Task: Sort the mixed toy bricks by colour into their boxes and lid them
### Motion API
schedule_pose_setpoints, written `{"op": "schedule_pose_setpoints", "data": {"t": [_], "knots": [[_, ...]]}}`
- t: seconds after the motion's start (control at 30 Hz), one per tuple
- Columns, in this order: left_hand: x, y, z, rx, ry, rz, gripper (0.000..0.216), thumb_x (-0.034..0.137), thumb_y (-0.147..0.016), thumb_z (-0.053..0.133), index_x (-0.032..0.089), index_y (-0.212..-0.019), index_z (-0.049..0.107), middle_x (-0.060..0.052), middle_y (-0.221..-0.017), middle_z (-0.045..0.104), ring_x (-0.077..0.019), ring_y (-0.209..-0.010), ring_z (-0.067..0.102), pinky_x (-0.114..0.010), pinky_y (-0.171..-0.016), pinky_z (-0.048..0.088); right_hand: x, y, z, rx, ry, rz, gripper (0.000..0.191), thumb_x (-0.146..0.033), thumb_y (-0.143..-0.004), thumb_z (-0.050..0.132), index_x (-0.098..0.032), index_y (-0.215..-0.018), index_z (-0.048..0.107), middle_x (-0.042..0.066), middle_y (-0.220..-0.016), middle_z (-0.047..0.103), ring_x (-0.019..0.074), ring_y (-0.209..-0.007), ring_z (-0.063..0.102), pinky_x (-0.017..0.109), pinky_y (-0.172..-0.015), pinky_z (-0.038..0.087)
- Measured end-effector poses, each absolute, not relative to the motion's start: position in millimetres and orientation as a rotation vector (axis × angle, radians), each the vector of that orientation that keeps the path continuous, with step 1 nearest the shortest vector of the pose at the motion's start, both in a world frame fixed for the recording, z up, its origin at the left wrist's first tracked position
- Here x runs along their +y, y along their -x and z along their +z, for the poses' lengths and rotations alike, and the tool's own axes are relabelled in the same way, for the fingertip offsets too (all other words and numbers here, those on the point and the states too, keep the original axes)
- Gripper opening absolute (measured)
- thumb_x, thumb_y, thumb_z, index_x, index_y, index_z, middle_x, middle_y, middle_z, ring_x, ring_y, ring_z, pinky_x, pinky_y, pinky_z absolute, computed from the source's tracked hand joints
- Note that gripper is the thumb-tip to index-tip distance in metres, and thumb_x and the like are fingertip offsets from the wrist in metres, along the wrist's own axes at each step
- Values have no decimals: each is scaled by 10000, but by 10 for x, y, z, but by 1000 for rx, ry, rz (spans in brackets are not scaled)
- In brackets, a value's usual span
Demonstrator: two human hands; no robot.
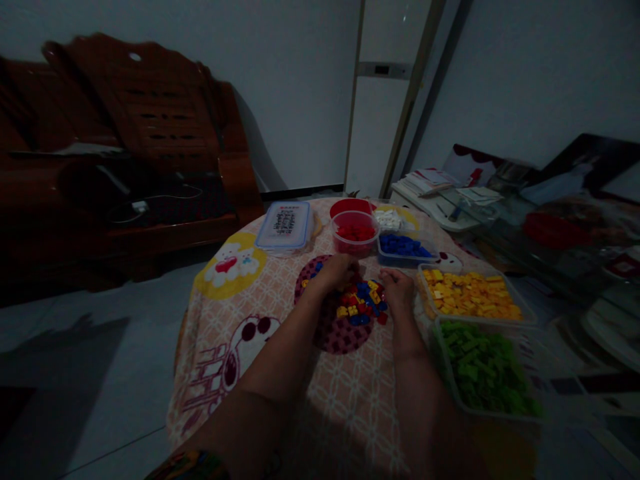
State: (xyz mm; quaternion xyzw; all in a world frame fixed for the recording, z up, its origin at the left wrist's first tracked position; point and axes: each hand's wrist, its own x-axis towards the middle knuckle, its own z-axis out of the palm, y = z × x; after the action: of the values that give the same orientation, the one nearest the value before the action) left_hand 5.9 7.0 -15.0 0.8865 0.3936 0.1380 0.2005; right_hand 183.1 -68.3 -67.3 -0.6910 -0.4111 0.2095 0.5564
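Note:
A mixed pile of red, yellow and blue toy bricks [364, 300] lies on the dark red round patch of the tablecloth [345, 339]. Over the pile's far left side is my left hand [338, 270], its fingers curled and their tips hidden. My right hand [399, 288] is at the pile's right edge, thumb and fingers pinched together; anything between them is too small and dark to make out. Just beyond my hands stands a clear round tub [354, 248] of red bricks. A few blue and yellow bricks lie left of my left wrist.
Open boxes hold blue bricks [404, 245], yellow bricks [470, 293], green bricks [487, 367] and white pieces [390, 220]. A lidded plastic box [284, 227] sits at the far left. Wooden seating [150, 120] stands beyond the table; a cluttered glass-topped table [500, 220] is at right.

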Motion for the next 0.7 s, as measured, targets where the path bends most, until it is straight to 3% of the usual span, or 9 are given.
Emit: {"op": "schedule_pose_setpoints", "data": {"t": [0.27,0.43,0.5,0.57,0.7], "knots": [[166,198,-87,1099,-2216,546,294,86,-662,558,154,-846,778,-28,-824,767,-157,-757,669,-232,-740,519,-681,-1840,-686,-984,1618,480,310,-376,-693,580,-185,-824,786,70,-800,780,263,-766,701,375,-758,554],[163,123,-51,972,-1900,761,241,138,-711,577,116,-876,752,-23,-683,716,-121,-594,631,-205,-603,502,-684,-1836,-685,-989,1619,479,318,-379,-703,576,-177,-838,782,79,-832,780,273,-800,708,394,-793,550],[165,31,-44,909,-1752,963,279,175,-760,581,103,-981,736,-52,-759,735,-137,-654,668,-224,-642,532,-687,-1838,-680,-999,1621,471,317,-378,-704,580,-178,-843,782,83,-853,782,275,-819,710,398,-815,545],[169,-55,-42,832,-1652,1137,380,201,-780,607,106,-1138,695,-103,-977,755,-176,-830,713,-266,-749,565,-685,-1840,-681,-1003,1630,471,313,-378,-702,584,-182,-843,783,85,-865,784,273,-825,711,394,-820,543],[176,-109,-46,740,-1643,1196,571,187,-779,629,150,-1347,591,-157,-1320,648,-240,-1090,684,-362,-926,551,-673,-1836,-695,-996,1628,467,312,-377,-709,578,-184,-843,783,80,-841,783,264,-801,709,376,-783,546]]}}
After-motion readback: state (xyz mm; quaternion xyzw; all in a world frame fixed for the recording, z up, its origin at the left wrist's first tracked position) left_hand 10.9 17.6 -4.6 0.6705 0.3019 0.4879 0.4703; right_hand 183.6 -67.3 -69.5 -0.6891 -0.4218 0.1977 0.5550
